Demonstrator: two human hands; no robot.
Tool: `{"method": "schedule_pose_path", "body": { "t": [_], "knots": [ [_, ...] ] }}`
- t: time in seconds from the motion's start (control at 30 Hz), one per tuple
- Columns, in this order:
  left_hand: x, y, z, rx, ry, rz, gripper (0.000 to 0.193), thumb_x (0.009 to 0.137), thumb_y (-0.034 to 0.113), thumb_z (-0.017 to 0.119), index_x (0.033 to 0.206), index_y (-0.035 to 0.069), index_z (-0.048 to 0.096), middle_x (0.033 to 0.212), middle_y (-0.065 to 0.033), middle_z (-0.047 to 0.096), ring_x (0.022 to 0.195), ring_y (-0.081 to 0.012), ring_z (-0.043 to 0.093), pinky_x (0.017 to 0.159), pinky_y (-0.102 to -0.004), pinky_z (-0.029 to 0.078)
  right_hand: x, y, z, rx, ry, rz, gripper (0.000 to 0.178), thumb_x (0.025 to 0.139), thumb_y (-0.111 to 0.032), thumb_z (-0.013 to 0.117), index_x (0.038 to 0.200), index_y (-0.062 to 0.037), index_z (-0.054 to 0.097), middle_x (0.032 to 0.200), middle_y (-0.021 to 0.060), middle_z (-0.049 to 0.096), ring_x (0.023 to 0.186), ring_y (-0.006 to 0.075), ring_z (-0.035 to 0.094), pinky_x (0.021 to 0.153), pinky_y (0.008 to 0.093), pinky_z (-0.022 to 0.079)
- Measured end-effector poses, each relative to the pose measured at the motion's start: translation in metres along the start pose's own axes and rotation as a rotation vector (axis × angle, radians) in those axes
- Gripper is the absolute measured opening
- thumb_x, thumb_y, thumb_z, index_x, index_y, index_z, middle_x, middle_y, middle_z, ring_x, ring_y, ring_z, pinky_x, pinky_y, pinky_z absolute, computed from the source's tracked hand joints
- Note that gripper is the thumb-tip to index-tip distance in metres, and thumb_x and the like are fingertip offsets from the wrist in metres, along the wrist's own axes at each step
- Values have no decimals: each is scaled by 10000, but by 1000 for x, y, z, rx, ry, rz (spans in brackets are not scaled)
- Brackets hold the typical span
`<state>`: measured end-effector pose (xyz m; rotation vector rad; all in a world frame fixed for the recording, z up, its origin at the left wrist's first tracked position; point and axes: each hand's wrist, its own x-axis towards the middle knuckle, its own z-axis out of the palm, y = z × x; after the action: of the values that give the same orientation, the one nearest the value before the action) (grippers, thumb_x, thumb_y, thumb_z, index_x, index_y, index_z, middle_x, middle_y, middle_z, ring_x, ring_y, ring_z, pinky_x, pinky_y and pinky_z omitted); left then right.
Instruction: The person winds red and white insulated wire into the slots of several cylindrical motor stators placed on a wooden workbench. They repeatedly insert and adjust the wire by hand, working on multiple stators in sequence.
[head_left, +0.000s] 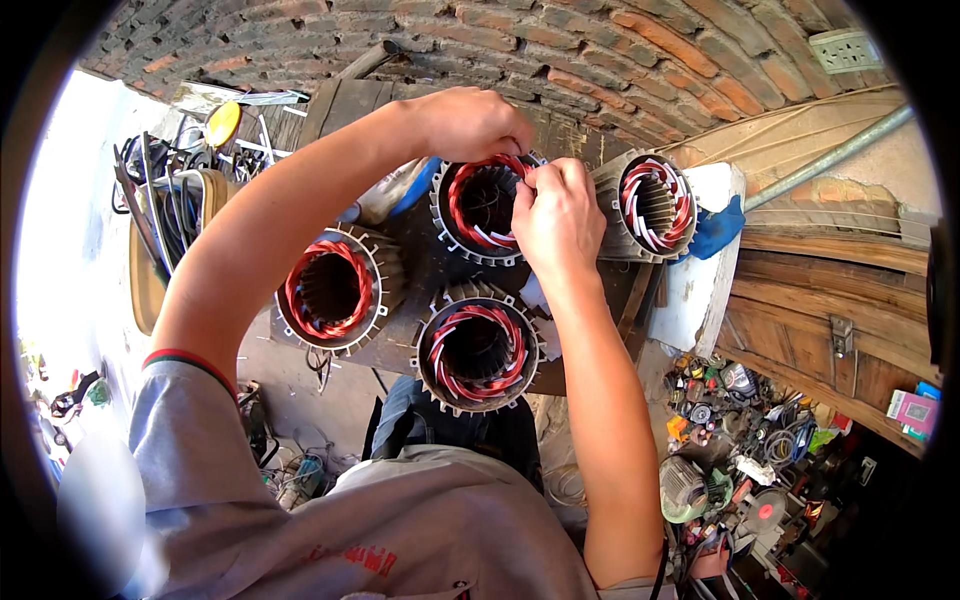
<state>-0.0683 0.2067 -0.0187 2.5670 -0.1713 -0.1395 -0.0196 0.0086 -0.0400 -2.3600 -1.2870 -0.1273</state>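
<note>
Both my hands work at the far motor stator (pixel 487 243), a finned metal ring with red copper windings (pixel 461 200) and white insulation strips inside. My left hand (pixel 468 122) is closed, arched over its far rim, fingertips down at the windings. Closed too, my right hand (pixel 560 212) pinches at the right side of the same winding. Whatever is between the fingers of either hand is too small or hidden to make out. Three similar stators stand around it: one at the right (pixel 612 210), one at the left (pixel 385 275) and one nearest me (pixel 478 398).
A dark workbench (pixel 405 345) carries the stators against a brick wall (pixel 480 55). A tan bin (pixel 147 270) of black strips stands left. Blue cloth (pixel 717 230) lies on a white board (pixel 705 285) at the right, above a floor pile of tools and parts (pixel 770 440).
</note>
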Motion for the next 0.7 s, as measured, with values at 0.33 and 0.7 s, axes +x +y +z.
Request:
{"method": "schedule_pose_path", "body": {
  "t": [0.33, 0.7],
  "knots": [
    [14, 8, -5, 480, -171, 211, 228, 810, 124, 650, 1029, 62, 631, 949, -123, 710, 925, -362, 696, 792, -458, 576, -3, -8, 13, -103, 92, 68, 135, 790, -119, 720, 858, -26, 651, 999, 118, 595, 981, 326, 625, 728, 422, 585],
    [4, -9, 4, 272, -82, 281, 160, 862, 128, 584, 992, 38, 561, 1052, -109, 642, 899, -373, 672, 729, -487, 549, 0, -13, 15, -125, 100, 78, 82, 794, -76, 625, 828, -4, 647, 985, 135, 600, 948, 334, 629, 701, 425, 591]
  ]
}}
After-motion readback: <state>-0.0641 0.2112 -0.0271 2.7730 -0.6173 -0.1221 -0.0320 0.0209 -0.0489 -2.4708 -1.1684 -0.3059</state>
